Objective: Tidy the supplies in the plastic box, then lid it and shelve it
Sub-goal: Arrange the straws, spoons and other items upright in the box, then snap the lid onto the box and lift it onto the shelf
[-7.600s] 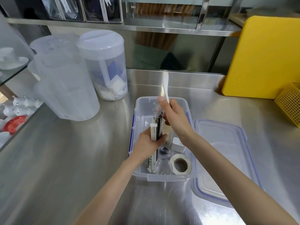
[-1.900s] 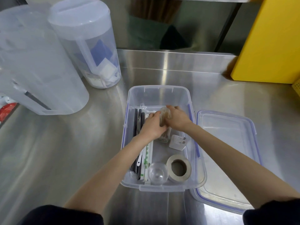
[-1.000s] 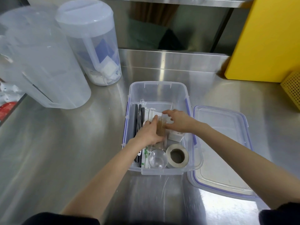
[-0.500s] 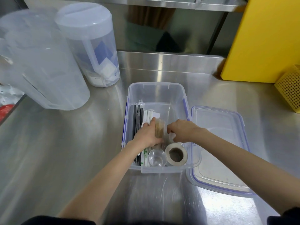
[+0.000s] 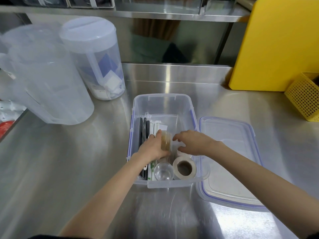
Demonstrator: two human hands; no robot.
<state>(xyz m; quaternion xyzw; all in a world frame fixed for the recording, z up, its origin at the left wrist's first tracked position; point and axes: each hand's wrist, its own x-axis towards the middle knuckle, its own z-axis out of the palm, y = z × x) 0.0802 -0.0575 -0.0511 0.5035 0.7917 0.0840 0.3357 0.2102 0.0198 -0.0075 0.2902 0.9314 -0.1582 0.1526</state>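
Note:
The clear plastic box (image 5: 164, 102) stands open on the steel counter. Inside, black and white wrapped utensils (image 5: 145, 128) lie along its left wall. At the near end sit a tape roll (image 5: 184, 168) and a clear round cup (image 5: 163, 173). My left hand (image 5: 151, 149) grips a clear toothpick holder (image 5: 166, 141) in the middle of the box. My right hand (image 5: 191, 141) hovers beside it, fingers spread, over a white item that it mostly hides. The box lid (image 5: 227, 163) lies flat to the right of the box.
Two large translucent pitchers (image 5: 43, 80) (image 5: 96, 57) stand at the left. A yellow board (image 5: 279, 44) leans at the back right, with a yellow mesh basket (image 5: 305, 97) beside it. A steel shelf (image 5: 155, 13) runs above the counter's back.
The utensils now lie flat along the box's left wall. Both hands have shifted toward the near end with the toothpick holder, and my right hand has let go and spread its fingers.

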